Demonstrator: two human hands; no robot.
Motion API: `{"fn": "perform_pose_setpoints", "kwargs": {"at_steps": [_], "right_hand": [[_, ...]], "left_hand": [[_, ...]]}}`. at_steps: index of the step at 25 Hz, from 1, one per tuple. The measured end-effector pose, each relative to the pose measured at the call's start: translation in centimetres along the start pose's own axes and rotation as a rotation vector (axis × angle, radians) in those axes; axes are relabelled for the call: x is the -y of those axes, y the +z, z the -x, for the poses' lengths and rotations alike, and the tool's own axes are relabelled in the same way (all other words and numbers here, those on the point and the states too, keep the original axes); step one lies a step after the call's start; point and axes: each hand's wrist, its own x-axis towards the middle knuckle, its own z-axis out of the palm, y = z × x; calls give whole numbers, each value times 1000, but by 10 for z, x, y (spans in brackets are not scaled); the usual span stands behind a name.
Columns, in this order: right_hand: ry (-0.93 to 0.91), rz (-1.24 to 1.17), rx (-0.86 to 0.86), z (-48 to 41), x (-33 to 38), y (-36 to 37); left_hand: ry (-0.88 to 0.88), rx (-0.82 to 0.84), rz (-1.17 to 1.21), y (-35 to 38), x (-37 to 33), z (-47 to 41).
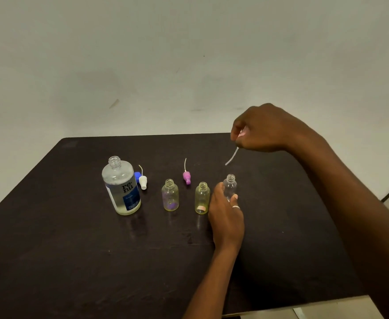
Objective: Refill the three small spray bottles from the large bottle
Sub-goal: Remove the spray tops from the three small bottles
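Presently, all four bottles stand upright and uncapped on the dark matte surface (74, 249), so the preparation step looks nearly complete and no pouring has begun.

The large clear plastic bottle with the dark blue label (121, 186) stands at the far left of the row, neck open, liquid filling most of its body. Its small blue cap (137, 174) lies just behind it, beside a white spray pump with a thin dip tube (143, 180). A pink spray pump (186, 177) lies on its side behind the row, clear of the necks, presumably parked so it cannot tip anything.

The small bottles, left to right:
- yellowish clear bottle with purple marking (170, 195), open
- yellowish clear bottle with a pale patch at its base (202, 199), open
- colourless clear bottle (230, 186), open

The left hand (225, 217) is closed around the colourless bottle, likely steadying it. The right hand (265, 130) is raised above and behind it, pinching a third pump; only its white dip tube (231, 157) shows, hanging free of the neck. This pump probably gets set down next.
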Motion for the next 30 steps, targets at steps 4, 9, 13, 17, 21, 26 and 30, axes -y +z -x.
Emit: {"fn": "perform_pose_setpoints", "kwargs": {"at_steps": [4,9,13,17,21,26,30], "right_hand": [[99,-39,-47,-37,7,13],[213,-93,265,-84,9,91],[277,-141,366,-108,3,129],[296,-124,440,-116,-1,150],[261,-101,406,-112,-2,150],[280,-219,355,-102,-4,132],[226,-186,293,-89,-6,111]], "left_hand": [[-12,7,16,-1,1,-1],[-15,4,36,-1,-2,0],[-26,-2,17,1,3,-1],[-47,6,2,4,7,-3],[-42,4,-7,5,8,-3],[-35,12,-21,5,8,-4],[-33,20,-66,5,9,-5]]}}
